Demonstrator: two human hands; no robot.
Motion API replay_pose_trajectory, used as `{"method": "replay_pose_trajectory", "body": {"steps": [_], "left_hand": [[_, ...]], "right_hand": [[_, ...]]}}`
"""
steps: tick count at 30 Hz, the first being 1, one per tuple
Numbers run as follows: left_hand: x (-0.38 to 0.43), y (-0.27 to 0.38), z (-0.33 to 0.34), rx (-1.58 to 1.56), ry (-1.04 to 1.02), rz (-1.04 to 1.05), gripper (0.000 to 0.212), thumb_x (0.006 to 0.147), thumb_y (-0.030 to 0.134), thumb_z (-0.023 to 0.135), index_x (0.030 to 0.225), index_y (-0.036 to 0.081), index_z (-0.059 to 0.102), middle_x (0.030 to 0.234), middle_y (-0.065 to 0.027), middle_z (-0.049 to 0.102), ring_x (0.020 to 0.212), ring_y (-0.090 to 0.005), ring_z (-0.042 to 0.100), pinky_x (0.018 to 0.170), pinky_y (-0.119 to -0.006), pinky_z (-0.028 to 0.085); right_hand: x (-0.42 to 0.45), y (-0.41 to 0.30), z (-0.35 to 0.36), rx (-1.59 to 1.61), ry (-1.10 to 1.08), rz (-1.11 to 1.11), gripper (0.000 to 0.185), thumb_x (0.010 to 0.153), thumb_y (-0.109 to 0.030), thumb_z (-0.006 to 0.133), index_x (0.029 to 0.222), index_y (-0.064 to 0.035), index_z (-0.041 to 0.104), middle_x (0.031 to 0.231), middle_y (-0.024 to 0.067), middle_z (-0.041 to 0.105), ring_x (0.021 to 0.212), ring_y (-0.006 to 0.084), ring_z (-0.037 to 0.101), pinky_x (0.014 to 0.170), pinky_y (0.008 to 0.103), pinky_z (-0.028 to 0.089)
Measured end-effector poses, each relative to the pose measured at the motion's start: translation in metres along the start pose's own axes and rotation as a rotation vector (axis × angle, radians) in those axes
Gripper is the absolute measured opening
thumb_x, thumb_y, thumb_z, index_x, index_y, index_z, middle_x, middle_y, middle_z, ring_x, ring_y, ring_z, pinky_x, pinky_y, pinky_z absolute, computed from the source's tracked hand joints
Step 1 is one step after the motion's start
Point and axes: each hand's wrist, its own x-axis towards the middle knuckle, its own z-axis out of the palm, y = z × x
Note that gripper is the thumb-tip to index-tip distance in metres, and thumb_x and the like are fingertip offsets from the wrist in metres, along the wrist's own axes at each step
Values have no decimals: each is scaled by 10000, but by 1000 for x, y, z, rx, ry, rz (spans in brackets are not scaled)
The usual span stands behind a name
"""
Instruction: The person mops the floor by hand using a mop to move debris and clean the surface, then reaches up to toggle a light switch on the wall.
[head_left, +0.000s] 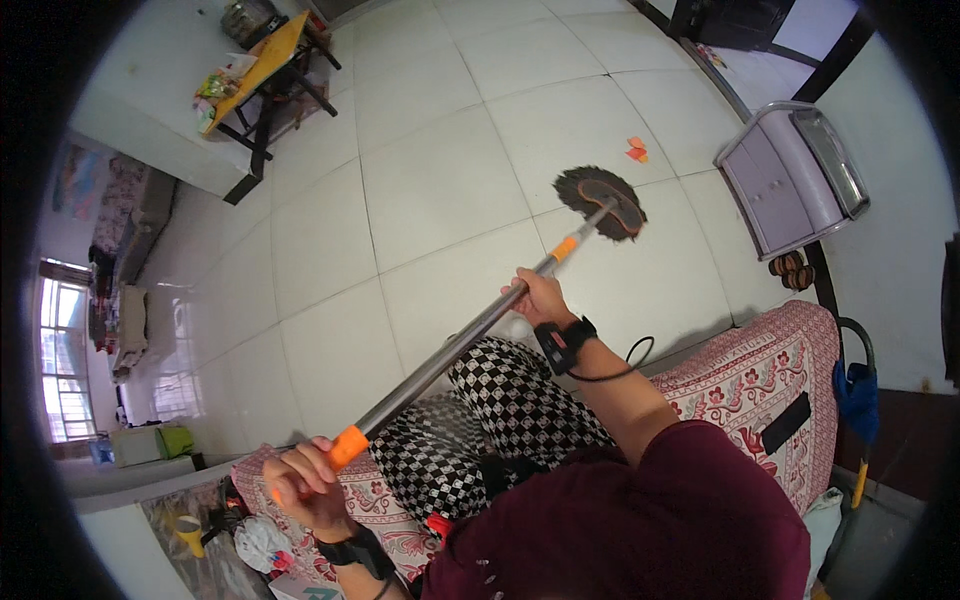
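A long metal pole with orange grips (457, 345) runs diagonally across the view, ending in a dark shaggy mop head (600, 201) that rests on the tiled floor. My left hand (306, 478) is closed around the orange end of the handle at the lower left. Farther up the shaft, below the upper orange collar, my right hand (538, 296) grips the metal. Small orange and pink scraps (637, 149) lie on the floor just beyond the mop head, apart from it. Both wrists wear black straps.
A patterned cloth (750, 360) covers the seat beneath me. A grey cabinet (780, 176) stands at the right, with slippers (792, 271) beside it. At the upper left stands a yellow-topped table (270, 64) bearing bags. A blue umbrella (857, 397) hangs at the right.
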Motion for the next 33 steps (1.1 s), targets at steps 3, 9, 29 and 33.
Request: {"method": "replay_pose_trajectory", "body": {"steps": [3, 9, 29, 33], "left_hand": [[16, 4, -2, -72, -3, -10, 276, 917, 249, 367, 669, 129, 343, 465, 23, 346, 461, -101, 382, 676, -325, 413], [47, 2, 7, -245, -133, -35, 251, 919, 230, 341, 693, 123, 319, 436, 21, 359, 383, -91, 352, 557, -271, 384], [-28, 149, -17, 143, 172, 322, 247, 887, 237, 420, 678, 112, 376, 442, 29, 329, 438, -43, 350, 520, -200, 347], [-25, 114, -20, 132, 38, 211, 255, 881, 261, 457, 686, 119, 376, 502, 31, 333, 479, -84, 347, 645, -296, 350]], "right_hand": [[-42, 6, -31, -24, -50, -50, 154, 805, -137, 529, 781, 6, 478, 756, 77, 526, 742, 241, 599, 668, 384, 541], [-109, 5, -51, 112, 162, 10, 135, 827, -185, 512, 839, -52, 492, 787, 92, 569, 781, 255, 581, 733, 404, 479], [-87, 91, 96, -78, -319, 369, 230, 822, -199, 525, 863, 20, 467, 855, 156, 575, 733, 257, 602, 632, 359, 512], [-42, 94, 100, -73, -154, 270, 191, 779, -170, 560, 786, 3, 479, 702, 99, 542, 601, 239, 578, 576, 389, 526]]}}
